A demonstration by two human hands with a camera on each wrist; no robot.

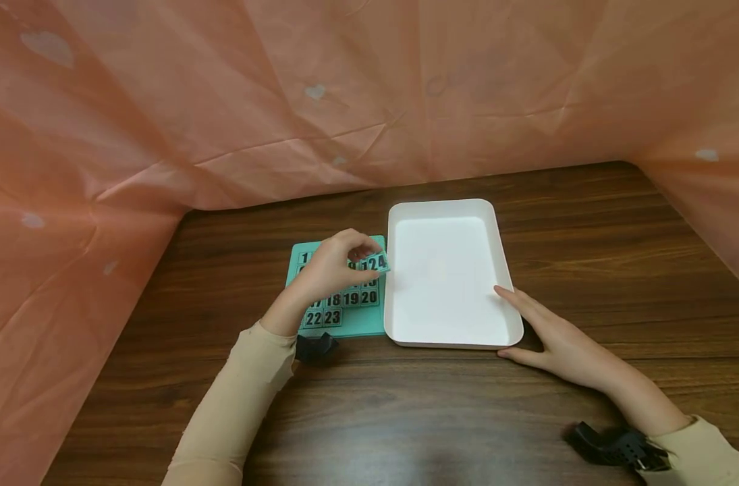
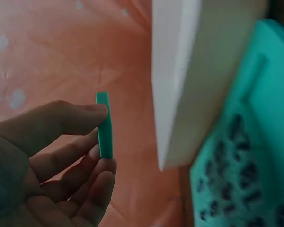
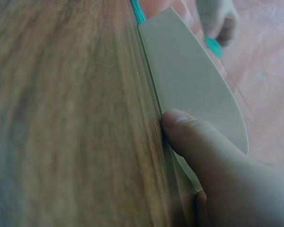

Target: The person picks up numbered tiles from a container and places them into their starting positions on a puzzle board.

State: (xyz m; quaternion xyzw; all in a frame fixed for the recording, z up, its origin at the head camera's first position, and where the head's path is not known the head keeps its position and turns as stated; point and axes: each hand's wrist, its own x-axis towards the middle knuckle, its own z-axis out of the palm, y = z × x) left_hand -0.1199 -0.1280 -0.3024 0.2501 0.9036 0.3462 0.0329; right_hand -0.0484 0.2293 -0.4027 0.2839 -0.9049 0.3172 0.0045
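Observation:
My left hand pinches a small teal number tile, marked 24, between thumb and fingers. The left wrist view shows this tile edge-on, raised clear of the board. Below the hand lies a teal number board with rows of black-numbered tiles; the hand and forearm cover part of it. Right beside the board stands a shallow white tray with nothing in it. My right hand holds the tray's near right corner, fingers over the right rim and thumb against the outside of the near wall.
Everything stands on a dark wood-grain table. An orange-pink sheet with pale hearts hangs behind the table and along its sides. Black straps sit at both wrists, below light sleeves.

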